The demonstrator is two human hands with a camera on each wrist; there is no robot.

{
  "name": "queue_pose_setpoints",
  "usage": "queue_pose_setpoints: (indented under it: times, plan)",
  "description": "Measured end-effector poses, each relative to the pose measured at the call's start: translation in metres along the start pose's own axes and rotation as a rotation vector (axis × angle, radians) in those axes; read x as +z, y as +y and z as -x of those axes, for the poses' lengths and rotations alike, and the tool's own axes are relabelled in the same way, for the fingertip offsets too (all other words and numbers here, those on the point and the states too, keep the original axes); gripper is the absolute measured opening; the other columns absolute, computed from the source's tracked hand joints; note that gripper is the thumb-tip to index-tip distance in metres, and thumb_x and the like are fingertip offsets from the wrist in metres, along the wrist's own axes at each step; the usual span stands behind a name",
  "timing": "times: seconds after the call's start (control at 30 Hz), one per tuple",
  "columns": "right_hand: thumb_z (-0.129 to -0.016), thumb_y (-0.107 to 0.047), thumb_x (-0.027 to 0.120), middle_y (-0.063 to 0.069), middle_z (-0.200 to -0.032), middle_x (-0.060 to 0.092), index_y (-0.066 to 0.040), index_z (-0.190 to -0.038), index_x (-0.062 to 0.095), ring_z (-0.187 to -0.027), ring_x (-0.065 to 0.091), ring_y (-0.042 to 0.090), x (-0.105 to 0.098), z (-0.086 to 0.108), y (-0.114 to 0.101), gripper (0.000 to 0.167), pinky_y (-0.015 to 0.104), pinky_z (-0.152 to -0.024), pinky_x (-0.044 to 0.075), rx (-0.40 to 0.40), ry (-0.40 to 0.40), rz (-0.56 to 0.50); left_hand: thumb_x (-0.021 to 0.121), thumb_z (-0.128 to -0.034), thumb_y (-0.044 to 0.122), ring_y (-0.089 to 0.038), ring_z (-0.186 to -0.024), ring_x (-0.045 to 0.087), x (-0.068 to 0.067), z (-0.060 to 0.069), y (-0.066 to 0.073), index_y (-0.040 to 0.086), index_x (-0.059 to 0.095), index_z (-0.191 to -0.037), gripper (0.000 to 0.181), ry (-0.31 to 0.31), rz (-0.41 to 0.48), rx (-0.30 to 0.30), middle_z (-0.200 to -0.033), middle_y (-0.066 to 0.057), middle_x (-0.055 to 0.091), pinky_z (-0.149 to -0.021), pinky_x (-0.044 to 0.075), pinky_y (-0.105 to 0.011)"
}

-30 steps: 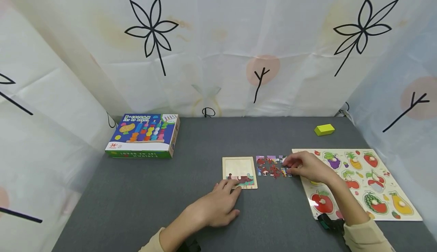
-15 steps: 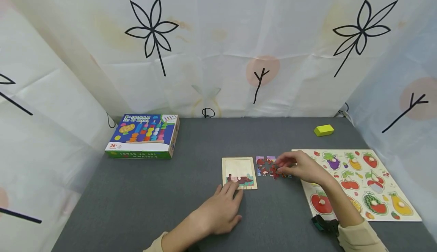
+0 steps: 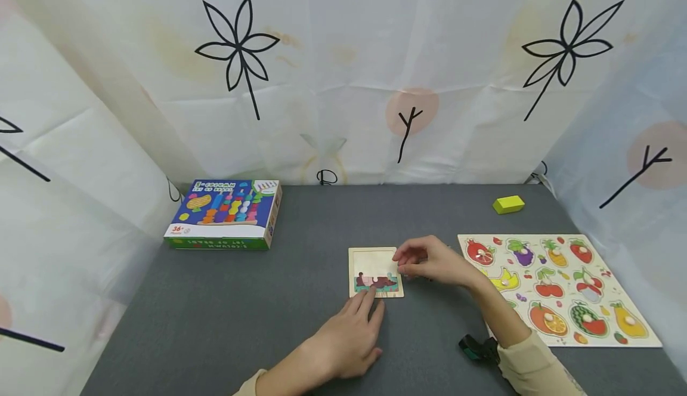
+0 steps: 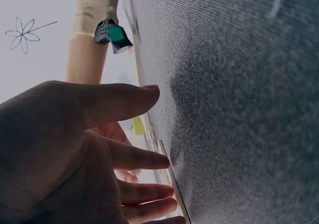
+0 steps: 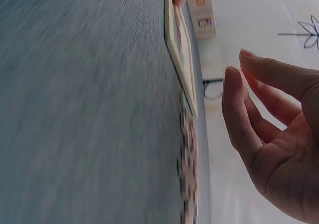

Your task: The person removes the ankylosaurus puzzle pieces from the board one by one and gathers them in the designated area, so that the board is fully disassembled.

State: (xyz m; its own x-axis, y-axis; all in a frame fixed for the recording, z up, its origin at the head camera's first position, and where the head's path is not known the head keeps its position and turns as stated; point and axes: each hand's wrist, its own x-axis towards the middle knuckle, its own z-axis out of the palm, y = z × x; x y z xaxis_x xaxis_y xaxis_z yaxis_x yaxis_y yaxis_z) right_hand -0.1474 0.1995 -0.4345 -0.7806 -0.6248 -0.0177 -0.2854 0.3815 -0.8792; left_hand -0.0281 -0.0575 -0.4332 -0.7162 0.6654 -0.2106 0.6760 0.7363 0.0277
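Observation:
My left hand (image 3: 351, 336) rests its extended fingers on the near edge of a small wooden jigsaw tray (image 3: 374, 261), whose lower part holds some fitted jigsaw pieces (image 3: 376, 282). My right hand (image 3: 442, 262) hovers at the tray's right edge, thumb and index fingertips close together. In the right wrist view no piece shows between its fingertips (image 5: 233, 77), so whether it pinches one is unclear. Loose jigsaw pieces (image 5: 189, 159) lie beside the tray; my right hand hides them in the head view. The left wrist view shows my left thumb (image 4: 124, 102) held apart from the fingers.
A fruit puzzle board (image 3: 617, 288) with knobbed pieces lies at the right, partly under my right forearm. A yellow block (image 3: 508, 204) sits behind it. At the back left stands a colourful bead-game box (image 3: 222, 214). White printed curtains enclose the grey table.
My right hand has moved left from the far end of the loose jigsaw pieces to the tray's right edge. My left hand has shifted slightly while staying at the tray.

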Motion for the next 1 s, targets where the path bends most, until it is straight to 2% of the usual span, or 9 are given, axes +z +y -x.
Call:
queue_pose_setpoints:
  times: [0.13,0.3,0.4,0.6,1.0]
  plan:
    - [-0.098,-0.006,0.078,0.018,-0.097,0.078,0.007,-0.114,0.075,-0.082,0.069,0.007,0.012,-0.016,-0.001,0.021,0.023,-0.072,0.058,-0.032,-0.031,0.000,0.066,-0.1043,0.052,-0.033,-0.163,0.037,0.000,0.000,0.001,0.007,0.047,-0.163,0.076,-0.002,-0.012,0.003,-0.175,-0.020,0.034,-0.127,0.045,-0.042]
    - [-0.101,-0.006,0.075,0.022,-0.095,0.078,0.007,-0.115,0.074,-0.081,0.075,0.021,0.025,-0.032,-0.002,0.019,0.026,-0.075,0.062,-0.041,-0.102,-0.029,0.067,-0.1037,0.053,-0.034,-0.164,0.035,0.002,0.000,0.001,0.007,0.047,-0.163,0.077,-0.007,-0.019,0.004,-0.175,-0.021,0.034,-0.128,0.044,-0.041]
    - [-0.102,-0.005,0.071,0.025,-0.096,0.078,0.007,-0.115,0.074,-0.081,0.077,0.025,0.032,-0.039,-0.003,0.018,0.029,-0.074,0.064,-0.030,-0.143,-0.052,0.067,-0.1033,0.053,-0.033,-0.163,0.036,0.003,0.000,0.002,0.007,0.047,-0.162,0.078,-0.007,-0.030,0.002,-0.175,-0.021,0.034,-0.129,0.042,-0.039]
    - [-0.103,-0.004,0.069,0.021,-0.097,0.080,0.006,-0.115,0.075,-0.080,0.074,0.016,0.041,-0.050,-0.005,0.017,0.029,-0.070,0.063,0.024,-0.179,-0.049,0.068,-0.1025,0.054,-0.032,-0.162,0.037,0.004,0.001,0.002,0.007,0.048,-0.161,0.078,0.008,-0.062,0.005,-0.174,-0.021,0.036,-0.130,0.040,-0.036]
    - [-0.099,-0.004,0.075,0.015,-0.087,0.081,0.004,-0.105,0.079,-0.069,0.073,0.011,0.049,-0.058,-0.008,0.011,0.027,-0.065,0.063,0.098,-0.148,0.001,0.068,-0.1031,0.054,-0.031,-0.162,0.038,0.004,0.001,0.002,0.008,0.049,-0.161,0.077,0.008,-0.066,0.008,-0.174,-0.020,0.036,-0.129,0.042,-0.034]
